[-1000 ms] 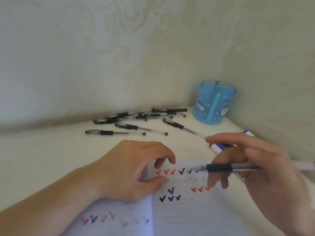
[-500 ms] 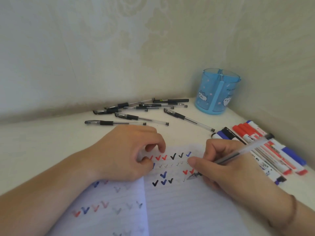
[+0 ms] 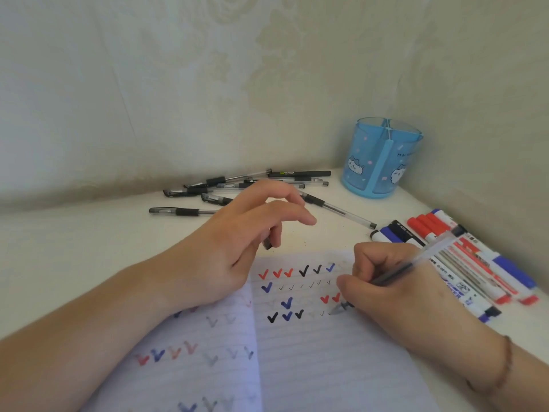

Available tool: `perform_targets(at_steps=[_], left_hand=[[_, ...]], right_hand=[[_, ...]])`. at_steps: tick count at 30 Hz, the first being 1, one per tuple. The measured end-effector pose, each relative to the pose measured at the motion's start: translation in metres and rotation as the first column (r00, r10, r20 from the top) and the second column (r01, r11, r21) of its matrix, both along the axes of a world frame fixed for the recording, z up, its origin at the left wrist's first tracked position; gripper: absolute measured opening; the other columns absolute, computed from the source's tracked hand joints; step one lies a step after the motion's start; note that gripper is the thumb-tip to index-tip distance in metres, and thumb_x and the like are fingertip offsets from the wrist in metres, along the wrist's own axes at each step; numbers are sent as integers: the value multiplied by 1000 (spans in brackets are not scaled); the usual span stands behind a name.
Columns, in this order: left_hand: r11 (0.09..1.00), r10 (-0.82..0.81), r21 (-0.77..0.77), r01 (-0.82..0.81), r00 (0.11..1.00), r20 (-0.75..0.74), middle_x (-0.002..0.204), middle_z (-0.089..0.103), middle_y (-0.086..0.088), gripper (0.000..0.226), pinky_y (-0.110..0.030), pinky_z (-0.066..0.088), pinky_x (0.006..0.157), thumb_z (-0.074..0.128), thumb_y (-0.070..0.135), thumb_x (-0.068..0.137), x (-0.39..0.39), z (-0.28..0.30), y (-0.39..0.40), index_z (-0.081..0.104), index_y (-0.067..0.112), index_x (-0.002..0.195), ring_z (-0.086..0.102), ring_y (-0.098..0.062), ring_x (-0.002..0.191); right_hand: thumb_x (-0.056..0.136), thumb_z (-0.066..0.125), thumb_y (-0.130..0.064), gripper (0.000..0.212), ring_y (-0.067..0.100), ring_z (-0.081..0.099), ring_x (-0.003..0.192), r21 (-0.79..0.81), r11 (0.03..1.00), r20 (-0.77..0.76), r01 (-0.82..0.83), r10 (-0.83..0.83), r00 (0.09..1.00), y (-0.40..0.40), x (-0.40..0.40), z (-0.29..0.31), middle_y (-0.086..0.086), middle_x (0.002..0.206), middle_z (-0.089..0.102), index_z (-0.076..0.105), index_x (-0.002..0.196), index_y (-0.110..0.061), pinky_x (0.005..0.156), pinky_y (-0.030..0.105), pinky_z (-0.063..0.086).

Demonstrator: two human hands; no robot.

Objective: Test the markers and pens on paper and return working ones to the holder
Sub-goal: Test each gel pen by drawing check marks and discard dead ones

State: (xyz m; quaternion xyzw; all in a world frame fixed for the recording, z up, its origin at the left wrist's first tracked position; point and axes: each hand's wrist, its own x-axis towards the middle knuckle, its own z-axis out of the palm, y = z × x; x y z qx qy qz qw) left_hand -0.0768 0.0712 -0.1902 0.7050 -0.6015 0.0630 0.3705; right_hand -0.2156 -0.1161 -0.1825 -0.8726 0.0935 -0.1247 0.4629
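Two hands work over my notebook (image 3: 312, 352): right hand (image 3: 395, 295) grips a clear pen (image 3: 416, 258), tip on the page; left hand (image 3: 237, 242) hovers, pinching a dark cap (image 3: 268, 243). Blue holder (image 3: 381, 159) stands beyond.

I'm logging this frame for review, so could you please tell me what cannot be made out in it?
- Head view: whether the pen tip touches the paper; it is blurred.
- Pen pile: the left hand covers several.
- The small dark thing under the left hand's fingers, mostly hidden.
- Holder contents: unclear through tinted walls.
- Marker label print: too small.
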Motion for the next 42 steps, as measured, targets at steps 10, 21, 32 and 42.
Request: perform_targets(at_steps=[10, 21, 32, 42], left_hand=[[999, 15, -30, -15, 1000, -10, 136, 42, 4, 72, -17, 40, 79, 43, -26, 84, -3, 4, 0, 43, 24, 137, 50, -16, 98], [999, -38, -16, 34, 940, -340, 157, 27, 8, 101, -23, 51, 84, 56, -18, 87, -12, 9, -3, 12, 48, 149, 62, -14, 116], [997, 43, 82, -11, 916, -398, 101, 71, 16, 105, -19, 49, 85, 74, 5, 83, -18, 16, -1, 9, 66, 139, 60, -17, 75], [994, 15, 105, 23, 937, -349, 102, 71, 18, 93, -19, 47, 91, 66, 28, 83, -20, 14, -1, 3, 63, 142, 63, -4, 85]], right_hand=[[78, 74, -19, 37, 15, 37, 39, 156, 987, 46, 31, -38, 998, 0, 2, 0, 4, 42, 48, 47, 59, -2, 42, 25, 31], [61, 65, -21, 22, 29, 63, 61, 530, 765, 205, -367, 304, 930, -5, -4, 7, 17, 68, 68, 72, 82, -17, 57, 37, 53], [61, 71, -21, 12, 34, 65, 54, 488, 835, 280, -253, 125, 952, -1, -5, 8, 17, 66, 70, 67, 72, -19, 56, 39, 56], [56, 84, -47, 40, 34, 66, 53, 482, 840, 275, -249, 124, 953, -1, -5, 10, 17, 67, 71, 68, 77, -17, 56, 40, 56]])
